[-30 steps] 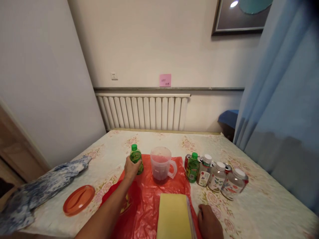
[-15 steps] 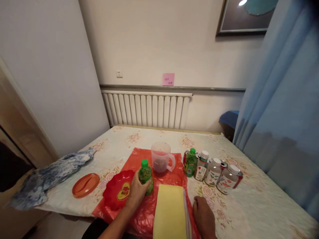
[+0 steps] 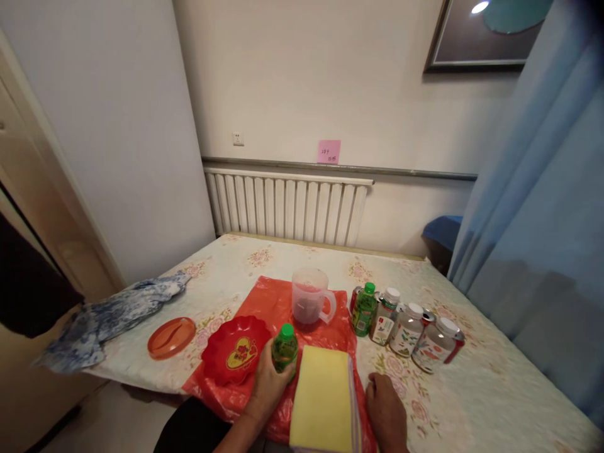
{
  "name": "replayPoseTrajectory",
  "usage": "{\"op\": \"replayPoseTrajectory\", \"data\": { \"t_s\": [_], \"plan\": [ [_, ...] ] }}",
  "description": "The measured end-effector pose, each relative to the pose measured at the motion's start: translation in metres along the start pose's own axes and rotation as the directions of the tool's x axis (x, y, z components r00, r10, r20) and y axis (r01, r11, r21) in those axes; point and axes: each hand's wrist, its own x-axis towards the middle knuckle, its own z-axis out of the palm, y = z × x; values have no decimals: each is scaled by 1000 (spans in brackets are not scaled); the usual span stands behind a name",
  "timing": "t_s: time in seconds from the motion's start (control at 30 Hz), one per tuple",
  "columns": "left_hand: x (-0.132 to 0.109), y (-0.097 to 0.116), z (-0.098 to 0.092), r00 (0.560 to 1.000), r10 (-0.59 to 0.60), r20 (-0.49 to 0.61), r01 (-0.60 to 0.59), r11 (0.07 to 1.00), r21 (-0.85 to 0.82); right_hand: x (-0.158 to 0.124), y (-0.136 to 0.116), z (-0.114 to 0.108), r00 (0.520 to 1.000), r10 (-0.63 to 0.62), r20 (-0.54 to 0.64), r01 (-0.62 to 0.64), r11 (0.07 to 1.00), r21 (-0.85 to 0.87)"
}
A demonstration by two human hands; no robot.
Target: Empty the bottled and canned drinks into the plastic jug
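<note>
My left hand (image 3: 270, 384) is wrapped around a green plastic bottle (image 3: 285, 345) with a green cap, upright over the red plastic sheet (image 3: 271, 297). Just left of it is a red scalloped plate (image 3: 217, 347) with a yellow heart print. Behind the bottle stands a translucent measuring jug (image 3: 307, 301), its handle to the right. To the bottle's right lies a folded yellow cloth (image 3: 324, 393). My right hand (image 3: 387, 409) rests on the table beside that cloth, fingers curled in and nothing visible in them.
At the right stand a second green bottle (image 3: 364, 313), a white-capped bottle (image 3: 383, 319), two clear jars (image 3: 406, 332) and several cans. An orange lid (image 3: 171, 338) and a blue-white cloth (image 3: 127, 314) lie left. A radiator (image 3: 287, 204) is behind the table.
My left hand has drawn the green bottle nearer to me and slightly right, close to the yellow cloth. My right hand has stayed put. The view has shifted a little left.
</note>
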Motion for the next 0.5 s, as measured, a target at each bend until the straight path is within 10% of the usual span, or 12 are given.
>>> {"op": "replayPoseTrajectory", "data": {
  "t_s": [0.5],
  "plan": [
    [-2, -25, 13, 1000, -23, 0, 23, 997, -71, 0, 0, 0, 1000, -16, 1, 16, 1000, 12]
  ]
}}
